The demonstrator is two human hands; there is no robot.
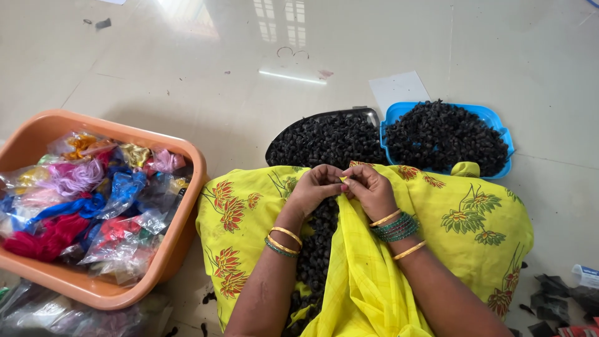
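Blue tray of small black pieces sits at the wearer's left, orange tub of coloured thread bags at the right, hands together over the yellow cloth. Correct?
Sides are swapped. The head view shows the blue tray at the right and the orange tub at the left. The left hand and right hand do meet over the yellow cloth.

1. Orange tub (187, 206) of bagged coloured threads walls the left side;
2. dark metal tray (324, 118) and blue tray (496, 125), both heaped with black pieces, block ahead;
3. bare floor (187, 68) beyond lies open.

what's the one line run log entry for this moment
left hand: pinching small dark piece | right hand: fingertips meeting left | lap: dark pieces on yellow cloth | ahead: black tray, blue tray | left: orange tub
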